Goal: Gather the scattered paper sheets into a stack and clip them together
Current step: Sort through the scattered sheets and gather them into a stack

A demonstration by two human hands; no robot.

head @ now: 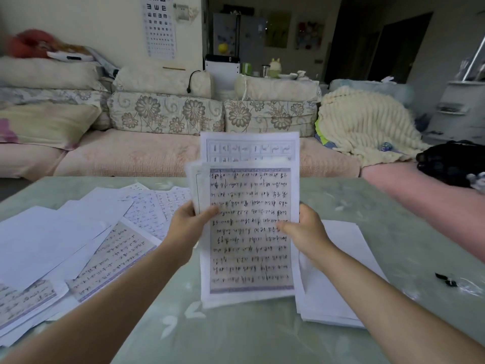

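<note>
I hold a bundle of printed sheets [250, 248] upright over the middle of the table, its lower edge near the tabletop. My left hand [187, 227] grips the bundle's left edge with the thumb on the front page. My right hand [305, 231] grips the right edge the same way. The sheets are uneven, and one at the back sticks out above the others. More loose sheets [78, 240] lie scattered on the left of the table. A flat pile of white sheets [338, 279] lies behind my right forearm. Small black binder clips [446, 279] lie at the right.
The pale green table [236, 337] fills the foreground. Behind it runs a floral sofa [168, 114] with cushions and a cream knitted blanket [364, 122]. A black bag [451, 161] sits on the pink seat at the right.
</note>
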